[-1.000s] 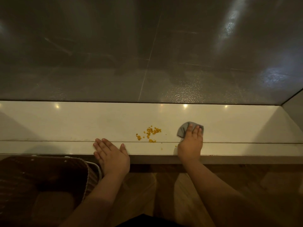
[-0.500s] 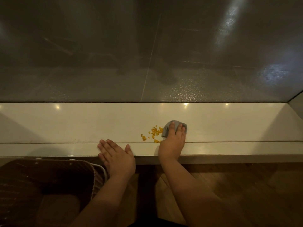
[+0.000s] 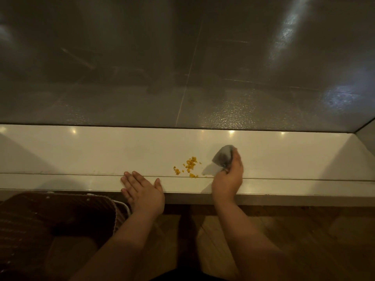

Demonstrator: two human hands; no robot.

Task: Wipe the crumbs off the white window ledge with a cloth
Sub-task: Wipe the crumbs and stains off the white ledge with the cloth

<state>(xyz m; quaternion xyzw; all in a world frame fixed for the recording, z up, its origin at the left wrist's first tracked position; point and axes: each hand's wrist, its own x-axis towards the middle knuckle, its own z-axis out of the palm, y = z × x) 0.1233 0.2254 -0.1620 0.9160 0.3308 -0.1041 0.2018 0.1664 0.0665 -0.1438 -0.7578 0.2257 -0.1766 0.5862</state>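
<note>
A small heap of orange-yellow crumbs lies on the white window ledge, near its front groove. Just right of the crumbs, my right hand grips a small grey cloth, lifted and bunched above the ledge with its shadow below. My left hand rests at the ledge's front edge, left of the crumbs, palm turned up and fingers apart, holding nothing.
A dark woven basket stands on the floor at the lower left, below the ledge and beside my left forearm. Dark window glass rises behind the ledge. A side wall closes the ledge at the right. Wooden floor lies below.
My right hand pushed the cloth left up to the crumbs, then pulled back right and lifted it off the ledge. The crumbs bunched slightly. My left hand stayed at the front edge.
</note>
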